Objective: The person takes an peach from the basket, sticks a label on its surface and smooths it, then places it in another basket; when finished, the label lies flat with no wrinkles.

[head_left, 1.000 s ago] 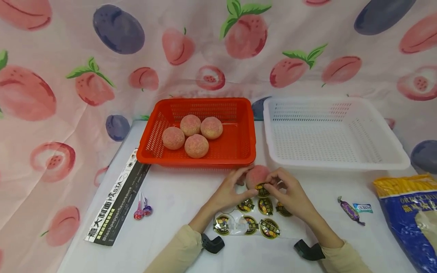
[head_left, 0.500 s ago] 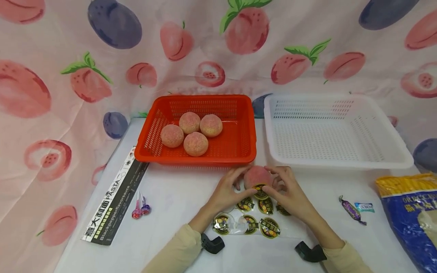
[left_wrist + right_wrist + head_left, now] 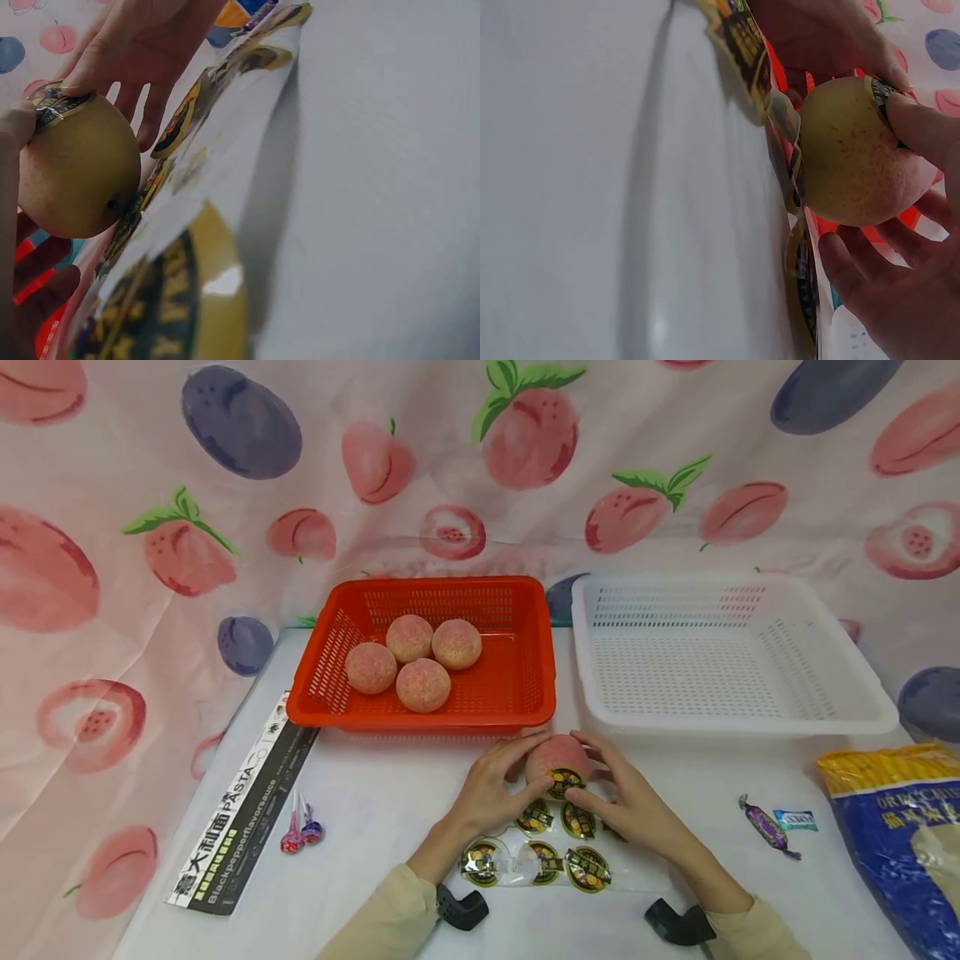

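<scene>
Between my two hands is a pink and yellow-green peach (image 3: 553, 753), just in front of the red basket. A round black and gold sticker (image 3: 567, 783) lies on its near side. My left hand (image 3: 491, 785) curls around the peach's left side, thumb at the sticker's edge. From the right, my right hand (image 3: 633, 806) holds it, with fingers behind and thumb on the sticker. In the left wrist view the sticker (image 3: 58, 105) sits flat against the skin under both thumbs. Below the peach lies a clear sheet (image 3: 641, 872) bearing several similar stickers (image 3: 587, 868).
The red basket (image 3: 420, 720) holds several peaches (image 3: 423, 685). A white basket (image 3: 738, 724) stands to its right. On the left lie a pasta box (image 3: 236, 818) and two lollipops (image 3: 302, 835); on the right, two wrapped sweets (image 3: 768, 828) and a blue and yellow bag (image 3: 892, 835).
My right fingers have moved from the sticker's upper edge to around the peach's right side, and that thumb now presses on the sticker. My left hand stays around the peach. The head view shifted slightly.
</scene>
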Tool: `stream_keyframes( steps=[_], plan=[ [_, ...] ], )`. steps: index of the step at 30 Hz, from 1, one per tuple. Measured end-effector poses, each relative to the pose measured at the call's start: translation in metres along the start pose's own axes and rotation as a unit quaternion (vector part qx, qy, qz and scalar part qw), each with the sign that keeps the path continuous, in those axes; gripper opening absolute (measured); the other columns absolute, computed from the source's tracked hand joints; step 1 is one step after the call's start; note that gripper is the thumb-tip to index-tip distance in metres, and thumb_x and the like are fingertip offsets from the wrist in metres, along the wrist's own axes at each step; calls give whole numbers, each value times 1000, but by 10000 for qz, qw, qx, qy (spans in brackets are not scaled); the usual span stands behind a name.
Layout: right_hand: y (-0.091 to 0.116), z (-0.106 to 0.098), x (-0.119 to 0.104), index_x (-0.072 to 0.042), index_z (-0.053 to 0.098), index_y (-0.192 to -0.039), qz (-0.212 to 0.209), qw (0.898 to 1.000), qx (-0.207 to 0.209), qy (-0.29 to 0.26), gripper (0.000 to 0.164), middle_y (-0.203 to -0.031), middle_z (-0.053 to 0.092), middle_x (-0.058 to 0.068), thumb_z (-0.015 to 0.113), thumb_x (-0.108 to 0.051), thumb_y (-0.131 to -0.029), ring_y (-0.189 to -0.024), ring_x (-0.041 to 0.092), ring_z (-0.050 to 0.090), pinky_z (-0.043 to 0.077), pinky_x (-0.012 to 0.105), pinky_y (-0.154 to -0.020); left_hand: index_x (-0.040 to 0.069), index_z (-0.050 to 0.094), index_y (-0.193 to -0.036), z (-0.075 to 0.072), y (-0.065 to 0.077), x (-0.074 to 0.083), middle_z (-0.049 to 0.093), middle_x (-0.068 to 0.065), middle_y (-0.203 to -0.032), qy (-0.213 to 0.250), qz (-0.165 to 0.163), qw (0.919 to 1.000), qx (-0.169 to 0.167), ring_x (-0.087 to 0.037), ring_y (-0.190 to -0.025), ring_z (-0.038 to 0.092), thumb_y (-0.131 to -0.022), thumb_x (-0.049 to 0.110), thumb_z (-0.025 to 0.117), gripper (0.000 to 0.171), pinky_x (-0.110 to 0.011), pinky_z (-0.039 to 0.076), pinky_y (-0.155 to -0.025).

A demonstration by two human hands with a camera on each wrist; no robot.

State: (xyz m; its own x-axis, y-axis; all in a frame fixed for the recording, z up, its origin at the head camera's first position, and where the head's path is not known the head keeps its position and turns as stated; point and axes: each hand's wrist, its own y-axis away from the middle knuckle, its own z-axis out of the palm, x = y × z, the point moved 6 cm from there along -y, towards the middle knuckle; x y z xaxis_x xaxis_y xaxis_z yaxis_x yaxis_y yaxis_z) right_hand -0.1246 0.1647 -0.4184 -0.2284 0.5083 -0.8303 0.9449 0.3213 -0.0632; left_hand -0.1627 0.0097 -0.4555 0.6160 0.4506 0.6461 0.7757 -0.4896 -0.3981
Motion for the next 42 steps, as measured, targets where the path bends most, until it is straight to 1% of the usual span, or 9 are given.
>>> stream_keyframes(
  steps=[4,9,14,17,22,27,33,37,42],
  plan=[
    [-2,-1,-2,-13,31,-134,-110,9998,119,-115,67,-134,39,4,67,-21,-78,-117,24,44,43,46,-89,32,37,-132,0,-1,2,42,14,-134,-107,19,9999,-76,-3,-120,40,-73,59,58,68,-32,38,-98],
    [-6,-6,6,-16,39,-131,-242,9989,325,-219,66,-126,47,1,71,-21,-73,-107,21,51,47,41,-84,36,40,-130,-1,-4,-3,45,17,-130,200,-163,9997,-17,-3,-110,46,-68,56,65,70,-28,42,-90],
    [-11,-8,23,-21,40,-131,-458,9980,367,-229,67,-125,49,0,72,-22,-72,-102,18,55,49,35,-83,39,41,-128,-1,-7,-9,49,22,-121,494,-460,9977,-77,-3,-96,47,-69,53,66,66,-25,43,-79],
    [-13,-8,32,-25,40,-131,-456,9982,339,-200,67,-124,49,-3,71,-26,-72,-99,14,57,49,31,-83,37,39,-130,0,-9,-8,46,22,-125,598,-524,9967,-185,-3,-102,46,-73,53,63,64,-28,42,-84],
    [-13,-7,34,-29,39,-131,-288,9989,294,-242,66,-124,48,-5,71,-29,-73,-101,13,56,48,34,-85,35,40,-129,1,-10,-6,43,20,-129,985,-564,9934,-141,-3,-106,45,-73,47,66,64,-29,43,-87],
    [-10,-1,30,-31,38,-126,295,9977,400,-470,58,-124,45,-6,67,-34,-76,-110,17,48,46,41,-87,35,44,-126,3,-8,-1,47,20,-126,1231,-489,9912,-13,-2,-105,48,-69,43,71,63,-28,45,-82],
    [-9,2,28,-28,43,-116,662,9934,752,-559,49,-121,47,-6,67,-37,-75,-110,18,48,48,31,-83,37,44,-124,5,-6,3,45,24,-125,1229,-559,9908,-27,-1,-103,46,-68,46,70,62,-25,46,-77],
    [-7,1,31,-25,46,-112,727,9917,658,-835,43,-122,47,-5,68,-33,-76,-109,20,50,49,26,-79,38,46,-122,7,-5,2,45,23,-124,1404,-561,9885,-42,-2,-99,47,-67,44,72,61,-25,46,-72],
    [-4,-2,15,-16,47,-116,688,9920,657,-831,44,-120,50,5,68,-24,-77,-104,25,52,50,24,-75,34,47,-122,6,-3,6,47,19,-124,1542,-621,9861,-72,-4,-94,47,-70,41,72,58,-28,46,-71]
  ],
)
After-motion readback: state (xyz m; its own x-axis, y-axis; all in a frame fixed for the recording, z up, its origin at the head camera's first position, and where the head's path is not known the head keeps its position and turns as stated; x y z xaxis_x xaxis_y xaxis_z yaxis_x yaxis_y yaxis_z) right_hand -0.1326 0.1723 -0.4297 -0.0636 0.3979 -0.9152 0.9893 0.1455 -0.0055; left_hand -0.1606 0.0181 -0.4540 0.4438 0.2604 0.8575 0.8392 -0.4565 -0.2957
